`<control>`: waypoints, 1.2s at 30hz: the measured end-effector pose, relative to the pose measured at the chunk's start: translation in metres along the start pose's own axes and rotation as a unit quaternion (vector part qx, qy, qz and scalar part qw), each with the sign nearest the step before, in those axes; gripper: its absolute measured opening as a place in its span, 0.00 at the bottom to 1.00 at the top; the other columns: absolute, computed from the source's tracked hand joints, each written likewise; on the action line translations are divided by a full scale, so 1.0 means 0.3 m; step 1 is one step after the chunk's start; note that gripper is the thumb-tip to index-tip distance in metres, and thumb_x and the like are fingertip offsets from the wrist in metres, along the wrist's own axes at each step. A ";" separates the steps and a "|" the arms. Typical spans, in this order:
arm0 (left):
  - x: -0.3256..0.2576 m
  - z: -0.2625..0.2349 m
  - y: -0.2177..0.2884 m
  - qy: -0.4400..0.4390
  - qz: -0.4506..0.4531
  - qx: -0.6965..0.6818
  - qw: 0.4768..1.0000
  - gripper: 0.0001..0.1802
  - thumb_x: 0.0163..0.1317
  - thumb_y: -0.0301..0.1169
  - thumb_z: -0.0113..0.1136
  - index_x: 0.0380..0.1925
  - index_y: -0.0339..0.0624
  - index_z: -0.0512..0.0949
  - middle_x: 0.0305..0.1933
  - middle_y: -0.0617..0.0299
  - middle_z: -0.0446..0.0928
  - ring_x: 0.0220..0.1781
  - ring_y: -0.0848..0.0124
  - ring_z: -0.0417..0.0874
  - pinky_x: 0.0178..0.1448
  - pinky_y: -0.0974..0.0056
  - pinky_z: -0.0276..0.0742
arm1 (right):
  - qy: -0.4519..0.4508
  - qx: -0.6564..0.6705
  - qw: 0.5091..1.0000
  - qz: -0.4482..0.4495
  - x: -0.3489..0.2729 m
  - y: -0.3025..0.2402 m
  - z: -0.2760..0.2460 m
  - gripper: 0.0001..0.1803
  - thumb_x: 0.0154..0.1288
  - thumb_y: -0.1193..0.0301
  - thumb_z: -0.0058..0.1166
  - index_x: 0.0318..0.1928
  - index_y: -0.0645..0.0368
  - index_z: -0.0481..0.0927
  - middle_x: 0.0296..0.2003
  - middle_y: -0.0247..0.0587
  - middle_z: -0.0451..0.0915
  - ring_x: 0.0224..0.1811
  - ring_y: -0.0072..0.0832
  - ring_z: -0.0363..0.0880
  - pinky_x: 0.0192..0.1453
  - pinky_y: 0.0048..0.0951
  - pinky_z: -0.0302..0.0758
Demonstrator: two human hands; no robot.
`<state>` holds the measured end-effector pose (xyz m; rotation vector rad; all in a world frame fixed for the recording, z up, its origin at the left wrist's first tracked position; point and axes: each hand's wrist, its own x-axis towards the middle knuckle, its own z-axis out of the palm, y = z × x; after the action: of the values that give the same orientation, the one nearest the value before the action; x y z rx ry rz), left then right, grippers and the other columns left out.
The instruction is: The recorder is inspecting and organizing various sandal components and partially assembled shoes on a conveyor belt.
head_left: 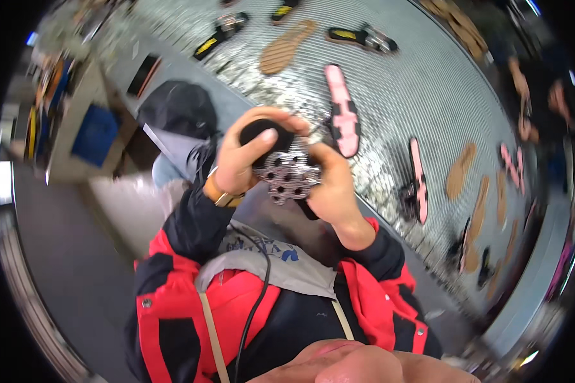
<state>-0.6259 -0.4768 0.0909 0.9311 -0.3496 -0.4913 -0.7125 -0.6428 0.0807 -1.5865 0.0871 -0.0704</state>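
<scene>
Near the centre of the frame, both hands held a black sandal (286, 167) whose upper was a silvery studded strap pierced with round holes. The left hand (241, 158) was curled around the sandal's rounded black end, its thumb pressed flat on top of the sole and the other fingers wrapped behind it. The right hand (331, 182) gripped the opposite side, fingers closed against the edge of the studded strap, thumb on the strap's upper edge. A tan wristband (218, 193) showed at the left wrist, above the cuff of a red and black jacket (172, 300) that filled the lower middle of the picture.

Behind the hands, a grey ribbed conveyor belt (421, 83) swept from the top centre down toward the lower right. On it lay a pink sandal (342, 112) just above and right of the hands, a second pink sandal (419, 182) farther right, a bare tan insole (286, 46) near the top, and black sandals with yellow footbeds (361, 38) along the upper edge. More tan soles (461, 171) sat at the right. Another person's hands (522, 102) worked at the far right, blurred. A black bag (179, 108) rested at the upper left, beside the belt.
</scene>
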 end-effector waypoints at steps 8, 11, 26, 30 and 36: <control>-0.013 0.001 -0.064 0.057 -0.014 0.047 0.997 0.35 0.75 0.37 0.60 0.75 0.29 0.62 0.66 0.33 0.79 0.69 0.42 0.81 0.73 0.44 0.78 | 0.021 -0.011 1.000 0.002 -0.018 0.014 -0.049 0.18 0.57 0.74 0.69 0.48 0.69 0.86 0.40 0.61 0.88 0.44 0.50 0.91 0.48 0.42 0.83; -0.018 -0.012 -0.074 -0.036 -0.007 -0.024 0.999 0.45 0.77 0.47 0.55 0.83 0.33 0.50 0.81 0.29 0.60 0.82 0.37 0.64 0.84 0.38 0.61 | 0.030 0.008 0.999 0.009 -0.013 0.015 -0.053 0.18 0.58 0.73 0.68 0.48 0.69 0.86 0.40 0.62 0.88 0.46 0.49 0.91 0.52 0.42 0.82; -0.029 0.040 -0.121 0.013 0.010 0.061 0.998 0.44 0.78 0.47 0.61 0.82 0.36 0.55 0.77 0.30 0.67 0.71 0.46 0.79 0.75 0.42 0.75 | 0.043 -0.070 0.997 -0.009 -0.042 0.010 -0.144 0.20 0.56 0.75 0.68 0.50 0.67 0.83 0.40 0.62 0.87 0.45 0.55 0.89 0.48 0.45 0.82; -0.043 -0.002 -0.128 0.012 0.021 0.059 0.998 0.41 0.73 0.39 0.66 0.78 0.40 0.58 0.69 0.32 0.75 0.62 0.46 0.86 0.69 0.43 0.82 | -0.026 -0.178 0.982 -0.053 -0.075 -0.012 -0.144 0.19 0.59 0.72 0.63 0.50 0.65 0.81 0.34 0.62 0.86 0.38 0.61 0.87 0.43 0.54 0.80; -0.035 -0.092 -0.136 0.047 0.005 0.075 0.996 0.21 0.76 0.35 0.60 0.62 0.37 0.71 0.63 0.39 0.80 0.60 0.45 0.86 0.67 0.43 0.82 | -0.126 -0.067 0.987 -0.072 -0.071 -0.018 -0.216 0.26 0.58 0.68 0.68 0.55 0.67 0.80 0.43 0.61 0.87 0.49 0.57 0.87 0.54 0.50 0.81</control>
<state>-0.6313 -0.4728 0.0410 1.0945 -0.3094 -0.4152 -0.7403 -0.7049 0.0873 -1.7212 -0.2256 0.0247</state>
